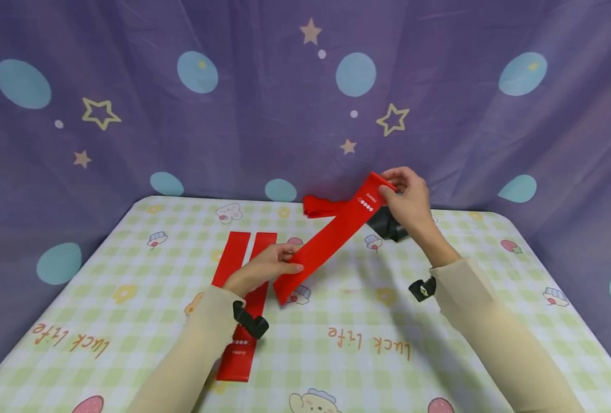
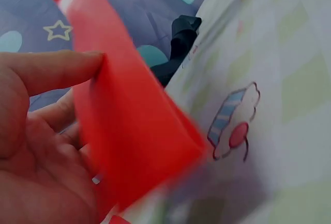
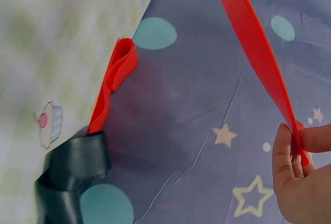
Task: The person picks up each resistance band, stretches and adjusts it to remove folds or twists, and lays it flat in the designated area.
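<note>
A red resistance band (image 1: pixel 331 235), printed "Heavy" with a row of dots, slants in the air above the table between the two hands. My right hand (image 1: pixel 408 198) pinches its upper end between thumb and fingers. Lower down, the left hand (image 1: pixel 266 267) grips it near the other end, thumb on the front and fingers behind, as the left wrist view shows. Two more red bands lie flat side by side under the left forearm: a left one (image 1: pixel 231 252) and a right one (image 1: pixel 256 298), both partly covered by the hand and sleeve.
Behind the held band, a folded red band (image 1: pixel 318 207) lies by the table's back edge. Beside it sits a loosely curled black band (image 3: pixel 77 159). A checked cloth (image 1: pixel 367 378) covers the table, and a purple curtain (image 1: pixel 264 115) hangs close behind.
</note>
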A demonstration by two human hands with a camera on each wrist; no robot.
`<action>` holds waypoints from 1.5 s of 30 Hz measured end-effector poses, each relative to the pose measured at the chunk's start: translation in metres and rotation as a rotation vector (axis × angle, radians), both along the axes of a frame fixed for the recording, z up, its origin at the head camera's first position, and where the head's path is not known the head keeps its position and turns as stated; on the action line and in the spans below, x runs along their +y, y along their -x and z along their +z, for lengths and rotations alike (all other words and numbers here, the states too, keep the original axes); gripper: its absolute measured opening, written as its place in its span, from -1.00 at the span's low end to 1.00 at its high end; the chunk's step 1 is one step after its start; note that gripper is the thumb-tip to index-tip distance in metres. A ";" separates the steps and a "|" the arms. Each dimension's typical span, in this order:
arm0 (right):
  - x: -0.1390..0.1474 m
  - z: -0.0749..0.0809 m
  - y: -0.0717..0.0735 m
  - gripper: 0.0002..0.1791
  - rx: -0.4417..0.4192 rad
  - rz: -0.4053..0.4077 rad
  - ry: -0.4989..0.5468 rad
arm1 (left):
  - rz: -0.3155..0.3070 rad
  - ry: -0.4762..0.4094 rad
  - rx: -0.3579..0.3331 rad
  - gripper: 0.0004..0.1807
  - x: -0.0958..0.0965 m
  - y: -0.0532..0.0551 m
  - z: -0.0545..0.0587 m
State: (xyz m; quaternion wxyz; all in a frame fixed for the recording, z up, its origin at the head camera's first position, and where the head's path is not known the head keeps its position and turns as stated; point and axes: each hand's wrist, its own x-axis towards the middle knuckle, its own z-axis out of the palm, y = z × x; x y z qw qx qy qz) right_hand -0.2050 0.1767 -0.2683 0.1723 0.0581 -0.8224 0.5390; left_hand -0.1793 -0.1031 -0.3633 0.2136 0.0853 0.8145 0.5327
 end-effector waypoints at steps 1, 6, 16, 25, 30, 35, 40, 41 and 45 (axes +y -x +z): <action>0.003 -0.001 -0.001 -0.74 -0.006 -0.003 0.009 | -0.022 0.000 0.001 -0.48 -0.002 -0.001 -0.001; 0.015 -0.008 -0.002 -0.72 -0.045 -0.013 0.039 | -0.072 0.012 0.010 -0.51 -0.011 -0.001 -0.002; 0.032 -0.030 -0.009 -0.68 -0.149 -0.026 0.075 | 0.056 -0.024 -0.065 -0.54 -0.026 -0.002 -0.007; 0.044 -0.060 -0.017 -0.59 -0.305 0.043 0.160 | 0.322 -0.112 -0.129 -0.52 -0.029 0.005 -0.007; 0.052 -0.076 -0.021 -0.53 -0.433 0.157 0.097 | 0.458 -0.144 -0.157 -0.45 -0.028 0.008 -0.010; 0.058 -0.088 -0.026 -0.52 -0.539 0.307 -0.008 | 0.590 -0.170 -0.165 -0.45 -0.026 0.012 -0.015; 0.061 -0.098 -0.035 -0.59 -0.598 0.391 -0.063 | 0.642 -0.186 -0.125 -0.51 -0.024 0.018 -0.016; 0.061 -0.099 -0.037 -0.61 -0.614 0.405 -0.073 | 0.641 -0.181 -0.106 -0.52 -0.024 0.018 -0.016; 0.059 -0.102 -0.045 -0.67 -0.669 0.465 -0.120 | 0.651 -0.152 -0.020 -0.61 -0.023 0.021 -0.014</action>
